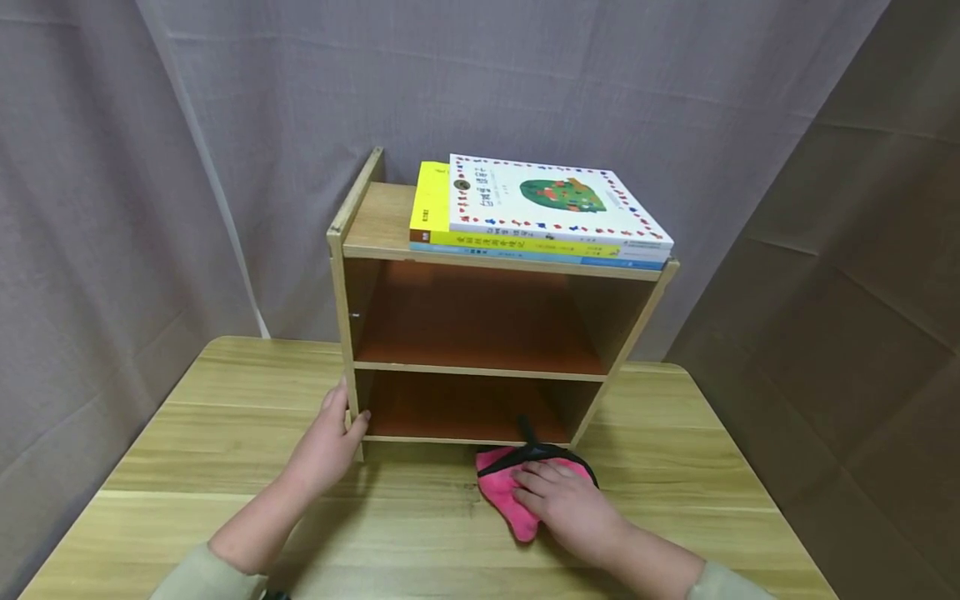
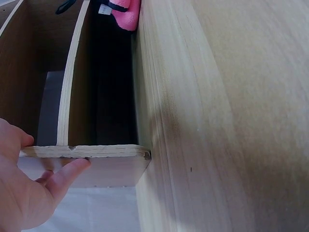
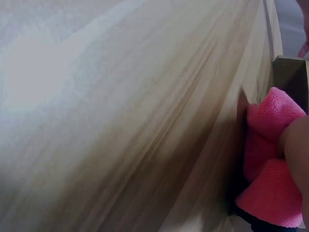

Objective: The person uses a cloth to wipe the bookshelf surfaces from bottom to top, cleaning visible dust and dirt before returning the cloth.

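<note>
Our left hand (image 1: pixel 326 446) pinches the tan wooden shelf (image 1: pixel 480 369), our right hand (image 1: pixel 566 504) covers pink plush cloth (image 1: pixel 501 492) (finger grip unclear); shoving could topple colourful paperbacks (image 1: pixel 555 208)

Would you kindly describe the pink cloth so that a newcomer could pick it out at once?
Find the wooden shelf unit with books on top, standing on the table. Near the right end of its lower front edge, the right hand touches the pink cloth. Its bright, black-edged fabric sets it apart from the plain wood around it.
</note>
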Demonstrator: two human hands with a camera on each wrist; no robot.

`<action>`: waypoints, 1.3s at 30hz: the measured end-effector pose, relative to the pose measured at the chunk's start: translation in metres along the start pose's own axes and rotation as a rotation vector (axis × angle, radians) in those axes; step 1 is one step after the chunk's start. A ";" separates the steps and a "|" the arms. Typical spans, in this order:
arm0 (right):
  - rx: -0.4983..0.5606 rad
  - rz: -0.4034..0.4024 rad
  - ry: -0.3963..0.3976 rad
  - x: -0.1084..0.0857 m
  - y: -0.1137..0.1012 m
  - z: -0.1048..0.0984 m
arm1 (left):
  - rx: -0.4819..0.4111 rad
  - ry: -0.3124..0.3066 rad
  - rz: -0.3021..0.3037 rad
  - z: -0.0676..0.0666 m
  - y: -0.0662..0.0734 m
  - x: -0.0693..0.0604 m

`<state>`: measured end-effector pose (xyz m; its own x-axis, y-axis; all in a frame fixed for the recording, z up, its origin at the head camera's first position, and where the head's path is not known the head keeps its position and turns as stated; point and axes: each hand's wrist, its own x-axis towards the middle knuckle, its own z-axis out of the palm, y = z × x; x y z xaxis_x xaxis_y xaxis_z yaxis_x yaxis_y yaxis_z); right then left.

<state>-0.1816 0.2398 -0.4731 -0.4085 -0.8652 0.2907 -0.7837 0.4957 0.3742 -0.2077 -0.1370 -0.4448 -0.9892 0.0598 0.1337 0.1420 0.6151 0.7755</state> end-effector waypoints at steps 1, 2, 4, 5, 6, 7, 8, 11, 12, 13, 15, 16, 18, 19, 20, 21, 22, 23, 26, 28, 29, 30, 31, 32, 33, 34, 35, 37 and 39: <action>0.010 0.000 -0.002 0.000 0.000 0.000 | -0.003 0.002 0.003 0.000 0.000 0.000; 0.016 -0.003 -0.004 0.000 0.001 0.001 | -0.005 0.003 0.006 0.000 0.000 0.000; 0.033 0.000 -0.014 0.001 0.002 0.001 | -0.009 0.006 0.010 0.001 -0.001 0.000; 0.037 0.002 -0.022 0.001 0.002 0.002 | -0.011 0.006 0.011 0.001 -0.001 0.001; 0.041 0.007 -0.031 0.001 0.002 0.003 | -0.012 0.007 0.013 0.001 -0.001 0.001; 0.043 0.012 -0.040 0.001 0.002 0.003 | -0.013 0.008 0.014 0.001 -0.001 0.001; 0.045 0.019 -0.050 0.001 0.002 0.004 | -0.014 0.008 0.014 0.001 -0.001 0.001; 0.050 0.045 -0.073 0.000 0.003 0.006 | -0.012 0.008 0.014 0.001 -0.002 0.001; 0.051 0.055 -0.077 0.000 0.003 0.007 | -0.011 0.007 0.014 0.001 -0.002 0.001; 0.053 0.065 -0.078 0.000 0.003 0.007 | -0.011 0.006 0.013 0.000 -0.002 0.001; 0.066 0.092 -0.081 -0.001 0.003 0.009 | -0.008 0.004 0.009 0.000 -0.002 0.001; 0.072 0.107 -0.084 -0.002 0.003 0.010 | -0.007 0.003 0.008 0.000 -0.001 0.001; 0.088 0.139 -0.102 -0.003 0.003 0.011 | -0.006 0.002 0.007 0.000 -0.001 0.001; 0.097 0.156 -0.115 -0.003 0.002 0.011 | -0.006 0.002 0.007 0.000 -0.001 0.001; 0.108 0.175 -0.135 -0.003 0.002 0.011 | -0.006 0.001 0.009 0.000 -0.001 0.001; 0.115 0.191 -0.159 -0.003 0.002 0.012 | -0.007 0.002 0.010 0.000 -0.001 0.001; 0.122 0.207 -0.182 -0.003 0.001 0.012 | -0.008 0.001 0.011 0.000 -0.001 0.001; 0.128 0.221 -0.205 -0.003 0.001 0.011 | -0.009 0.001 0.011 0.000 -0.001 0.001; 0.149 0.256 -0.258 -0.002 0.000 0.012 | -0.012 0.000 0.012 0.001 -0.002 0.000; 0.162 0.272 -0.272 -0.001 -0.001 0.013 | -0.014 -0.001 0.011 0.001 -0.002 0.000; 0.167 0.279 -0.276 0.000 -0.002 0.013 | -0.016 -0.001 0.011 0.001 -0.003 0.000; 0.174 0.285 -0.277 0.000 -0.002 0.013 | -0.018 0.000 0.011 0.001 -0.003 0.000; 0.182 0.293 -0.277 0.000 -0.002 0.014 | -0.019 -0.001 0.011 0.001 -0.003 0.000; 0.190 0.299 -0.273 0.001 -0.003 0.014 | -0.021 -0.001 0.012 0.001 -0.003 0.001; 0.200 0.307 -0.270 0.002 -0.003 0.014 | -0.020 0.000 0.015 0.001 -0.004 0.001; 0.211 0.316 -0.269 0.003 -0.004 0.014 | -0.019 0.004 0.021 0.001 -0.004 0.001; 0.222 0.324 -0.264 0.003 -0.005 0.014 | -0.018 0.008 0.028 0.001 -0.004 0.001; 0.245 0.340 -0.254 0.005 -0.006 0.015 | -0.014 0.016 0.046 0.001 -0.004 0.002; 0.261 0.352 -0.245 0.006 -0.007 0.016 | -0.012 0.025 0.063 0.001 -0.004 0.002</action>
<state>-0.1858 0.2301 -0.4881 -0.7425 -0.6566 0.1322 -0.6568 0.7525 0.0486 -0.2098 -0.1382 -0.4483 -0.9772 0.0785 0.1975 0.2045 0.6009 0.7727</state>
